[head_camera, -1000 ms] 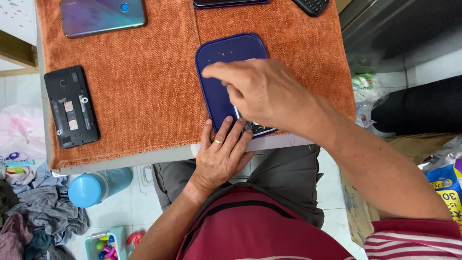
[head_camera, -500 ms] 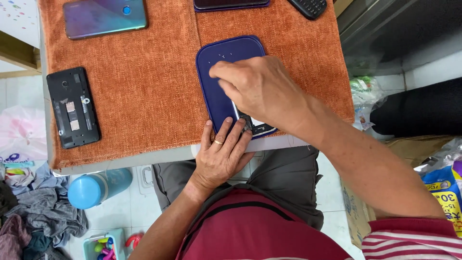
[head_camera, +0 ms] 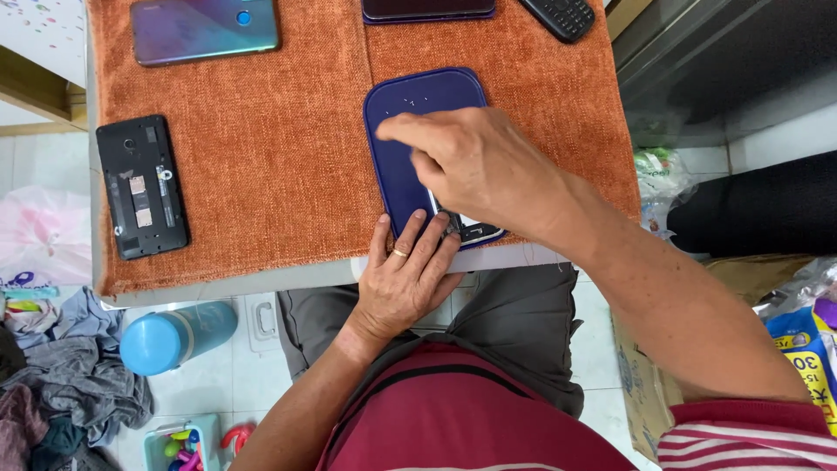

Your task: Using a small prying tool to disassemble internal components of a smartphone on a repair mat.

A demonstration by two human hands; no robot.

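Blue phone (head_camera: 403, 131) lies centre frame on the orange cloth (head_camera: 261, 148), its lower end at the desk's near edge. Left hand (head_camera: 405, 279) lies flat, fingers spread, pinning that end; right hand (head_camera: 475, 166) is loosely curled on top, holding nothing I can make out. Risk: a hard push slides the phone off the edge, or strains the parts exposed under the hand.

There is one view only, from the person's head, looking almost straight down and from close range. The orange woven cloth (head_camera: 261, 148) on the desk (head_camera: 288, 277) fills the upper part. Below the cloth's near edge come the person's lap and the tiled floor; right of the cloth, a dark cabinet.
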